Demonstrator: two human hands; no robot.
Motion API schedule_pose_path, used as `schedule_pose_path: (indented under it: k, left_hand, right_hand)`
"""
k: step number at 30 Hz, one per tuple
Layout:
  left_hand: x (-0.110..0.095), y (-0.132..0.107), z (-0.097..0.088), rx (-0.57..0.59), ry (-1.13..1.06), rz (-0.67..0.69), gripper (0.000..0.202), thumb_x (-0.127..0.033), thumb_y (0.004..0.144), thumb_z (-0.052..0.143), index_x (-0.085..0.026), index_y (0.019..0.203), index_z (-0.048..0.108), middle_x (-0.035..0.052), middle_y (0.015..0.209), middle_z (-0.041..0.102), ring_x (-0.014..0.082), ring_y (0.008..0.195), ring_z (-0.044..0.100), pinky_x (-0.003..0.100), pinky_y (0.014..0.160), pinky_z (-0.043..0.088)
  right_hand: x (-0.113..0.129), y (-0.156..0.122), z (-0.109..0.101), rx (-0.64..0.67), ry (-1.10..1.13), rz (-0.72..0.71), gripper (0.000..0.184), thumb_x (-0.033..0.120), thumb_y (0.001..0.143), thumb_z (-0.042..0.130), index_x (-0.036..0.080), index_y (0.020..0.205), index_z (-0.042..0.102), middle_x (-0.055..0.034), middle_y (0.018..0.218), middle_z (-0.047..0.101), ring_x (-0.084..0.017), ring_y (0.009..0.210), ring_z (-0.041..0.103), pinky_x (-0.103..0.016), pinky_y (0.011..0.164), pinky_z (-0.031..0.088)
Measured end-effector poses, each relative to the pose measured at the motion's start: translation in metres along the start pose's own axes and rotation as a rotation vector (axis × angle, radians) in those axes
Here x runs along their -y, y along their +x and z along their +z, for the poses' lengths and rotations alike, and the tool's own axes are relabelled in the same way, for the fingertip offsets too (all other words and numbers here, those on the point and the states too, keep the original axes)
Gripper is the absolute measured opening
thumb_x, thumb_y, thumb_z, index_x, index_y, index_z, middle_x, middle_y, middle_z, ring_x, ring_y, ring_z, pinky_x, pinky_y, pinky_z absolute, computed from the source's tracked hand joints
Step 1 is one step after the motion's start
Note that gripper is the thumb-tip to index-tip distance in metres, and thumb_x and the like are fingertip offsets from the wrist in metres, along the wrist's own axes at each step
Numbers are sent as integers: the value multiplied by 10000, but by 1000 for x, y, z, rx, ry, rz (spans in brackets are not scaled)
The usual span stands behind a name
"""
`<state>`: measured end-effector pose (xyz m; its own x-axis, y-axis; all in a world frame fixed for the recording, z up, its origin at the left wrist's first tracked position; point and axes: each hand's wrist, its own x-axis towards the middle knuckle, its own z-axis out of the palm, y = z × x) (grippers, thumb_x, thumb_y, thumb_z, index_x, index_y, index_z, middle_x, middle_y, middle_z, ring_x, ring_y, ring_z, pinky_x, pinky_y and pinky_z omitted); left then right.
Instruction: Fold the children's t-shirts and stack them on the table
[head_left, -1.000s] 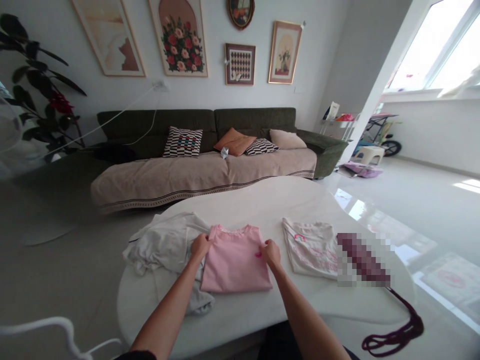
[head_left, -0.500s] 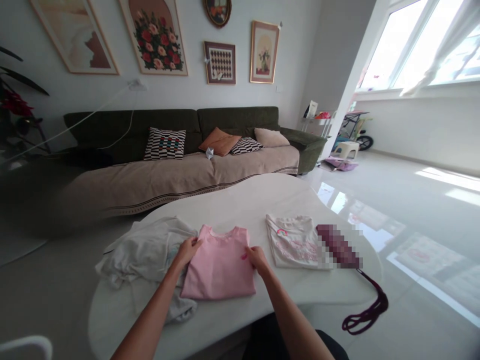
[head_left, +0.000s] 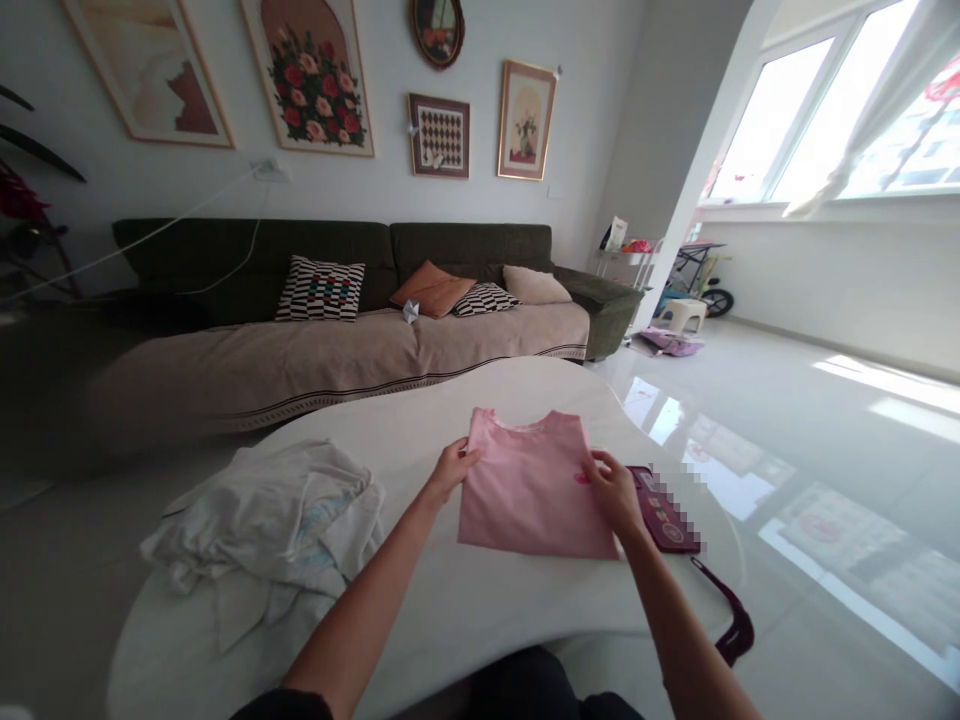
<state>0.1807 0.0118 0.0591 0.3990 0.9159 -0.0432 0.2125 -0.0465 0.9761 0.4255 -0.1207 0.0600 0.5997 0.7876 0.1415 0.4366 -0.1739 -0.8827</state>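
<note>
A folded pink T-shirt [head_left: 529, 490] is held by its two sides, neckline away from me, over the right part of the white table [head_left: 420, 610]. My left hand [head_left: 452, 468] pinches its left edge. On the right edge, my right hand [head_left: 613, 490] grips the cloth near a small dark pink mark. The white folded shirt seen before is hidden behind the pink one. A crumpled pile of pale grey and white clothes [head_left: 277, 520] lies to the left of my left hand.
Right of my right hand lies a dark red, partly blurred-out case [head_left: 667, 515] with a strap [head_left: 739, 620] over the table's edge. Beyond the table stands a green sofa [head_left: 465, 250] with several cushions. A white stool [head_left: 684, 315] is at the far right.
Both hands have carried the folded pink T-shirt from beside the clothes pile to the right, and it now covers the spot where the white folded shirt lay. The view has shifted slightly.
</note>
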Motion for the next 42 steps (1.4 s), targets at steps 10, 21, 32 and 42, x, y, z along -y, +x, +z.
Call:
schedule_pose_path:
  k: [10,21,32,42]
  left_hand:
    - [61,-5,95,-48,183,-144,373,-123,642,619,-112,1012,566,108,881,659,201,851,606,278,755,443]
    - [44,-53,67,169,249,81,581,-180,538,719,-187,1096,556,82,1009,639,247,962,575,335,855,433]
    - [66,-177,-125,-292,888,54,411,-251,732,544,-130,1124,550,143,1204,516,263,1171,427,387,1010,310]
    - [105,-215,-128,-286,917,206,275,-178,824,377,-185,949,621,57,1157,571,243,1291,244,445,1045,269]
  right_hand:
    - [-82,10,-24,-79,-317,0,470,315,643,490,151,1080,547,-94,874,631,-231,805,585,-328,745,416]
    - [-46,-5,13,-133,-798,-154,488,398,835,270,229,1249,465,-121,1395,286,-352,1269,208,-576,929,232]
    - [-63,-73,81,278,-937,-202,541,492,850,231,321,1362,252,-17,1451,191,-263,1335,48,-568,995,174]
    - [27,-140,142,321,-333,-539,411,217,822,350,173,1221,440,-116,1109,566,-213,1058,511,-367,895,409]
